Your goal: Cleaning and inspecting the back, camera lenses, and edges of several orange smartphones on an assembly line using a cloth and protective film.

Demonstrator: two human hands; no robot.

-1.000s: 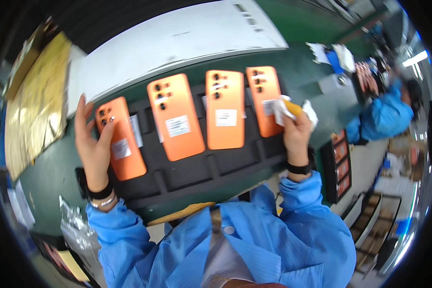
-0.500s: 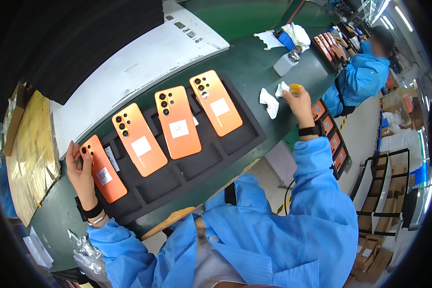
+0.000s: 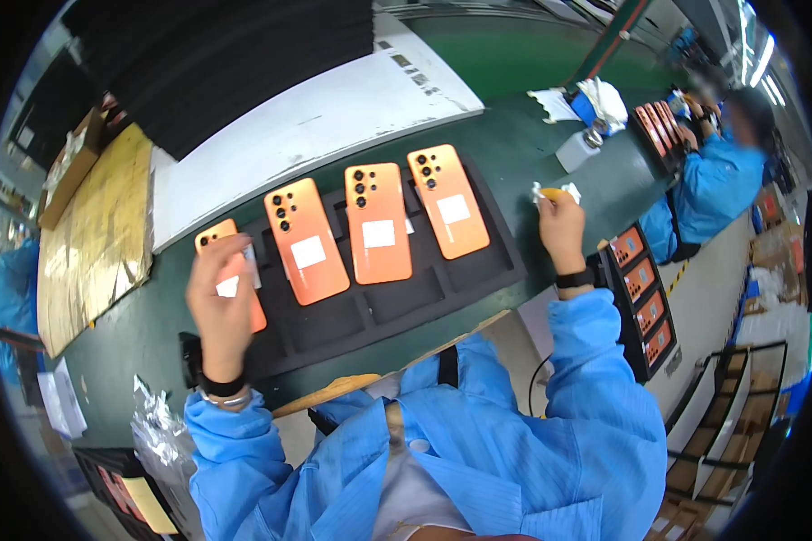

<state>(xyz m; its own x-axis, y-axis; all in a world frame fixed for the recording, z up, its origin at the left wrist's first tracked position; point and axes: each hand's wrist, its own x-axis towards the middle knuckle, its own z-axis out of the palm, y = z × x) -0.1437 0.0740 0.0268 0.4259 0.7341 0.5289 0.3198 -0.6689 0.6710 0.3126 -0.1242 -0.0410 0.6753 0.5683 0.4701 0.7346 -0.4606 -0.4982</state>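
Observation:
Four orange phones lie back up on a black foam tray (image 3: 397,307). My left hand (image 3: 218,311) is over the leftmost phone (image 3: 256,316), thumb and fingers apart, covering much of its back; whether it touches the phone is unclear. To the right lie the second phone (image 3: 318,279), the third phone (image 3: 383,266) and the fourth phone (image 3: 465,236), each with a white label and dark camera rings. Right of the tray, my right hand (image 3: 564,236) pinches a crumpled white wipe (image 3: 570,191) above the green bench. Something yellow shows at its fingertips.
Beyond the wipe stand a clear bottle (image 3: 577,151) and a blue box with white cloths (image 3: 600,104). A white board (image 3: 316,135) lies behind the tray. At right, another tray (image 3: 642,347) holds several orange phones; a co-worker (image 3: 722,185) sits beyond. Crumpled plastic (image 3: 158,419) lies at left.
My left hand has moved from the phone's left edge to over its back. My right hand has gathered up the white wipes from the bench. The whole view has shifted.

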